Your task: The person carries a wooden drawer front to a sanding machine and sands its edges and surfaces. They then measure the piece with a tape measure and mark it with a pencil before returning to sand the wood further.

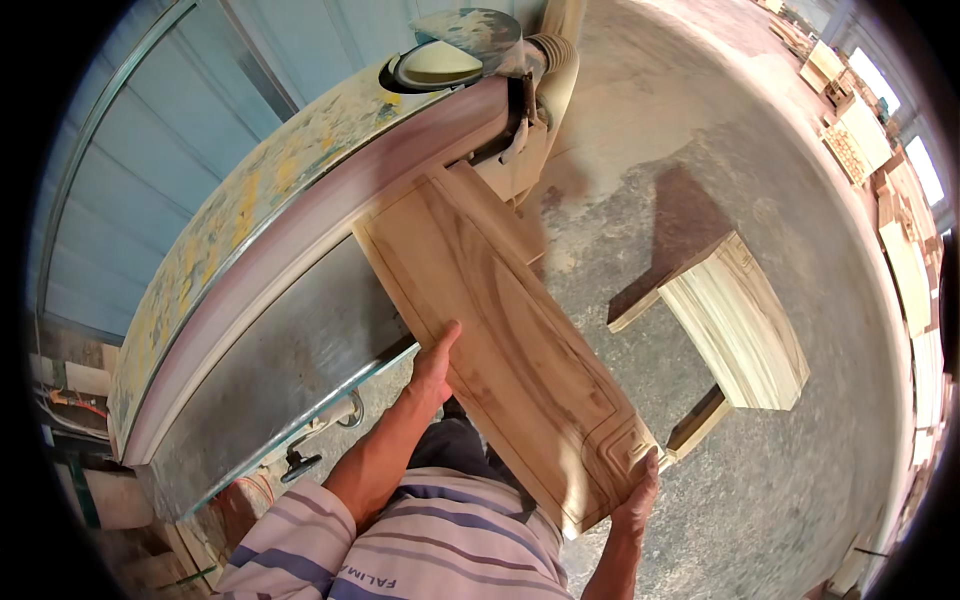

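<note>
A long wooden panel (500, 340) with grooves cut along its borders slants across the middle of the view. Its far end meets the pinkish belt (330, 190) of a large belt sander; whether it presses on the belt I cannot tell. My left hand (432, 365) grips the panel's left edge about midway, thumb on top and fingers hidden beneath. At the near right corner, my right hand (636, 500) holds the panel's end, beside a carved corner pattern. The panel's far part lies over the end of the sander's grey metal table (300, 345).
On the concrete floor to the right, a stack of panels (735, 320) rests across wooden supports (700, 422). A ribbed hose (555, 52) joins the sander's far end. Below its table sticks out a black crank handle (300, 465). Wood piles (858, 140) line the far right.
</note>
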The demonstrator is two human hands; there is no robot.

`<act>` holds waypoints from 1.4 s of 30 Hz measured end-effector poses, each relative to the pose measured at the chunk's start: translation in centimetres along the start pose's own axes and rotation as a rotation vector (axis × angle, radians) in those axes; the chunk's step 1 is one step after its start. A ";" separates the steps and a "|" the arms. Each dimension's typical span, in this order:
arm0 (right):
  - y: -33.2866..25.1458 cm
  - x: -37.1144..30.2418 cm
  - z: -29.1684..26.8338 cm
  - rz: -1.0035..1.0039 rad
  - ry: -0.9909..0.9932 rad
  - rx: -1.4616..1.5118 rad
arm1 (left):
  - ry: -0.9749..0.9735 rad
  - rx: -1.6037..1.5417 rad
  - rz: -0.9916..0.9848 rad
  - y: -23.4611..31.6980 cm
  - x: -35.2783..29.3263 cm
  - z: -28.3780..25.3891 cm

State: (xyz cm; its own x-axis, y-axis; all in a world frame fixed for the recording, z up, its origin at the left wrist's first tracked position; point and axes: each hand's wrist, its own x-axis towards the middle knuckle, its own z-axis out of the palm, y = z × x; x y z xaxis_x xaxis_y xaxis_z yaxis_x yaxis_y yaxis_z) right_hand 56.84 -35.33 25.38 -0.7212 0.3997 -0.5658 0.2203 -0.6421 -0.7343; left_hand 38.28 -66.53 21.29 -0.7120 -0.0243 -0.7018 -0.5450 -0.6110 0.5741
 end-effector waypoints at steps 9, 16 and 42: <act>0.1 0.0 0.1 -0.075 -0.025 0.014 | 0.047 0.060 -0.019 0.0 0.2 0.0; 0.3 0.0 -0.1 -0.094 0.110 0.022 | -0.060 0.016 -0.010 -0.1 0.1 -0.3; 3.9 4.8 -6.5 -0.615 0.419 -0.830 | -0.416 0.348 0.605 2.1 -11.7 8.8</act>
State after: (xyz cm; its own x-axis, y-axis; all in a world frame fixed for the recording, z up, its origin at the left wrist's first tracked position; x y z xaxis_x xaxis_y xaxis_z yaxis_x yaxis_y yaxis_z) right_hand 58.46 -31.64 17.39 -0.6140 0.7892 0.0134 0.3855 0.3146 -0.8674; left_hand 41.62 -60.53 34.43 -0.9964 0.0659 -0.0528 -0.0704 -0.3038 0.9501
